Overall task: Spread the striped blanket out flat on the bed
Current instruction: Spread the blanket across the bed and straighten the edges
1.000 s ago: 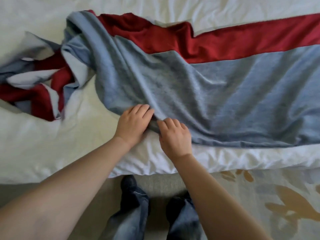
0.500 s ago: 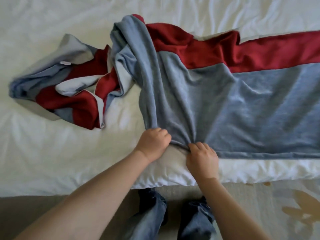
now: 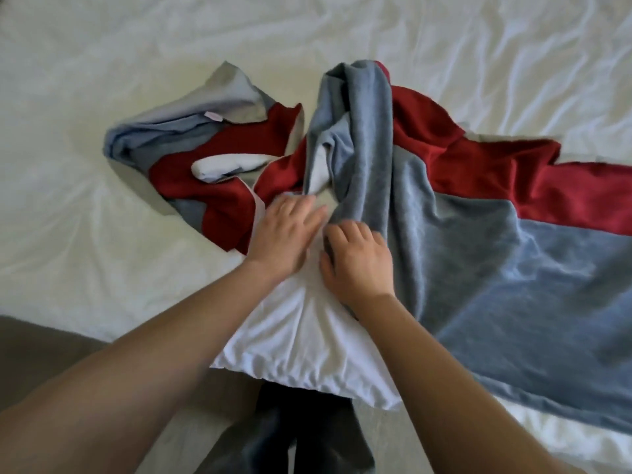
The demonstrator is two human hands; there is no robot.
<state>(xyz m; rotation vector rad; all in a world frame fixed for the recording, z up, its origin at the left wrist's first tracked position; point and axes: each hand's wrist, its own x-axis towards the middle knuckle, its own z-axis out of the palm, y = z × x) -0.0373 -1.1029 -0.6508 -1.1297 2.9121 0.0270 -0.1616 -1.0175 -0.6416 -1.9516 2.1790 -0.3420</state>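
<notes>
Striped blanket (image 3: pixel 478 268) on the bed (image 3: pixel 68 165): right side flat, left side bunched. Right hand (image 3: pixel 359 261) grips the grey fold; left hand (image 3: pixel 284 234) reaches in, fingers straight, holding nothing. Pull that twisted heap carelessly and the tangle could tighten.

Both forearms (image 3: pixel 164 364) are bare along all their visible length, and the left hand (image 3: pixel 284 237) and right hand (image 3: pixel 359 265) are bare too. Below them the legs wear blue-grey denim jeans (image 3: pixel 359 455), faded in patches and much darker toward the bed edge, all somewhat blurred.
</notes>
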